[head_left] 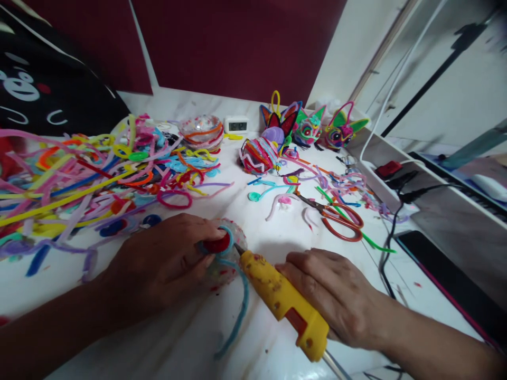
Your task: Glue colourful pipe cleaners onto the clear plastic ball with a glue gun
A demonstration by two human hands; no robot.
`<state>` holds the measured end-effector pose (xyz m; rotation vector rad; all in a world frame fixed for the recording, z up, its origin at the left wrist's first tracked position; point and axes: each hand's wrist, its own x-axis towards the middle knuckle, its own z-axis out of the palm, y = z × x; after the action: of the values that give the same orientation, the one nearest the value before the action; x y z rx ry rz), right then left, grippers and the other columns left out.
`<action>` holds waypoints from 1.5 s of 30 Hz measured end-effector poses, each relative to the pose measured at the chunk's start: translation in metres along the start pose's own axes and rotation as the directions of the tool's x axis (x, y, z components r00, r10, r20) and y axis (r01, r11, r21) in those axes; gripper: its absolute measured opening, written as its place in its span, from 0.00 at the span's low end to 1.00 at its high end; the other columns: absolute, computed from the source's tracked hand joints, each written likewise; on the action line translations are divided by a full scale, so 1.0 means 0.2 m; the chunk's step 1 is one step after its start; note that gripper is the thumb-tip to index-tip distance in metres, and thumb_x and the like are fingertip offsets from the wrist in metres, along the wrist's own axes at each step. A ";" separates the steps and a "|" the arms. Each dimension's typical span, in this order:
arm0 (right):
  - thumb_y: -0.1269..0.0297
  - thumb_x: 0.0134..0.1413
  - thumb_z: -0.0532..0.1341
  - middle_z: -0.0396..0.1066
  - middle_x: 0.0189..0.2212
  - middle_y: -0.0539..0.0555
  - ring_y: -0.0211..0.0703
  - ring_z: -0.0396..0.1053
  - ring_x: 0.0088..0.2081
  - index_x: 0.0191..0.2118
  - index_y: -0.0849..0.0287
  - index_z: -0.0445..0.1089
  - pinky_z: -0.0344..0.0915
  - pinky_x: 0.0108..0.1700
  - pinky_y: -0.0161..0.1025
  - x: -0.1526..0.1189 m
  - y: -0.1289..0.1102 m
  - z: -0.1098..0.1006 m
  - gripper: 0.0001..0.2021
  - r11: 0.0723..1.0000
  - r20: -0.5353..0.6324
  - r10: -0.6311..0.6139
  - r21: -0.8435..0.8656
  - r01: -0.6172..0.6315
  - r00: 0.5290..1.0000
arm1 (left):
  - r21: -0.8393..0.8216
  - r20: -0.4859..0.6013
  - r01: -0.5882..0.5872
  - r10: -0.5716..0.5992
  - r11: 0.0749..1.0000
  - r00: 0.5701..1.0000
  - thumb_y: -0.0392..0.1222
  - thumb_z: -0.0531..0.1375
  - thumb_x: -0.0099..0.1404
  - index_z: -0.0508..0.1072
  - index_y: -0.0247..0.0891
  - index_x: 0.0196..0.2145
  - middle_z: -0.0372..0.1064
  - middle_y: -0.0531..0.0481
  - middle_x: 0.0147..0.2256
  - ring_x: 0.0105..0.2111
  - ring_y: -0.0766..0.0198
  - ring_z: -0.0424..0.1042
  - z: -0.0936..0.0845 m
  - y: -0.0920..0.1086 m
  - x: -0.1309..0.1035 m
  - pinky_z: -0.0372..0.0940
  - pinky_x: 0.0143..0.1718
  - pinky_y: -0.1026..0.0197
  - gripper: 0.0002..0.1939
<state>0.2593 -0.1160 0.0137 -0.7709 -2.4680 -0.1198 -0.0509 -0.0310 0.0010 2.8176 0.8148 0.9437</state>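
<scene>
My left hand (158, 264) is closed on a red coil (217, 244) ringed by a light blue pipe cleaner (242, 306), whose loose tail curves down over the table. Under and behind the coil shows a clear, speckled plastic piece (225, 275), partly hidden by my fingers. My right hand (328, 295) grips a yellow glue gun (283, 301), fingers wrapped round its far side. The gun's dark nozzle points up and left, at the edge of the blue ring; whether it touches cannot be made out.
Loose pipe cleaners (79, 184) heap at the left. Orange-handled scissors (343, 221) lie right of centre, a phone (451, 285) and a power strip (382, 184) further right. A striped ball (259, 155), decorated figures (309, 129), a clear bowl (202, 132) and a small clock (236, 125) stand behind.
</scene>
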 end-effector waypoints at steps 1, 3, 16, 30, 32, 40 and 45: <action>0.74 0.77 0.47 0.77 0.36 0.64 0.45 0.74 0.32 0.48 0.73 0.72 0.75 0.34 0.42 0.00 0.00 0.00 0.16 1.000 -0.005 -0.003 -0.006 0.003 1.000 | 0.000 -0.006 -0.005 0.005 1.000 1.000 0.40 0.57 0.76 0.72 0.44 0.55 0.79 0.50 0.48 0.49 0.62 0.79 0.00 0.00 0.00 0.75 0.52 0.64 0.12; 0.74 0.76 0.49 0.77 0.37 0.65 0.46 0.74 0.33 0.48 0.75 0.72 0.76 0.35 0.43 0.00 0.00 0.01 0.15 1.000 -0.009 0.002 -0.002 -0.002 1.000 | 0.001 -0.014 -0.003 0.003 1.000 1.000 0.40 0.57 0.76 0.72 0.44 0.55 0.79 0.51 0.47 0.49 0.64 0.79 0.00 0.01 0.00 0.74 0.52 0.65 0.12; 0.75 0.73 0.52 0.77 0.39 0.65 0.48 0.75 0.35 0.49 0.74 0.72 0.76 0.36 0.43 0.00 0.00 0.03 0.12 0.997 0.010 0.052 -0.064 -0.051 0.999 | -0.071 -0.051 0.000 -0.003 0.997 0.999 0.37 0.58 0.74 0.72 0.44 0.54 0.79 0.51 0.47 0.47 0.64 0.79 0.02 0.01 0.00 0.74 0.53 0.65 0.12; 0.75 0.75 0.51 0.77 0.37 0.64 0.47 0.76 0.35 0.48 0.72 0.72 0.76 0.38 0.42 0.01 0.00 0.03 0.12 0.998 -0.013 0.018 -0.062 -0.019 1.000 | -0.034 -0.040 -0.016 0.014 0.999 0.999 0.38 0.56 0.75 0.71 0.45 0.55 0.78 0.51 0.47 0.49 0.65 0.79 0.02 0.00 0.01 0.74 0.54 0.66 0.13; 0.74 0.75 0.50 0.77 0.36 0.63 0.46 0.76 0.33 0.46 0.71 0.72 0.77 0.38 0.42 0.01 0.00 0.03 0.13 0.999 -0.013 0.012 -0.049 -0.013 1.000 | -0.042 -0.042 0.006 -0.007 0.999 0.999 0.39 0.57 0.75 0.71 0.45 0.54 0.78 0.52 0.47 0.48 0.65 0.79 0.01 0.01 0.01 0.74 0.54 0.66 0.12; 0.74 0.76 0.51 0.77 0.35 0.63 0.46 0.75 0.33 0.47 0.73 0.72 0.78 0.37 0.42 0.00 0.00 0.03 0.13 0.999 -0.017 -0.001 -0.039 0.000 1.000 | -0.013 -0.041 0.001 -0.001 1.000 0.999 0.40 0.57 0.75 0.72 0.46 0.55 0.79 0.53 0.47 0.49 0.65 0.79 0.02 0.00 -0.01 0.75 0.53 0.66 0.12; 0.75 0.74 0.51 0.77 0.36 0.63 0.46 0.75 0.34 0.49 0.73 0.72 0.77 0.36 0.42 0.01 0.01 0.04 0.12 0.999 -0.031 0.010 -0.038 -0.011 0.999 | -0.028 -0.076 0.025 -0.027 0.999 0.997 0.39 0.58 0.74 0.73 0.47 0.53 0.79 0.54 0.46 0.47 0.65 0.80 0.02 0.01 0.00 0.75 0.53 0.65 0.12</action>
<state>0.2548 -0.1110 0.0077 -0.7926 -2.4389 -0.1746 -0.0484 -0.0318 -0.0028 2.7565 0.8382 1.0568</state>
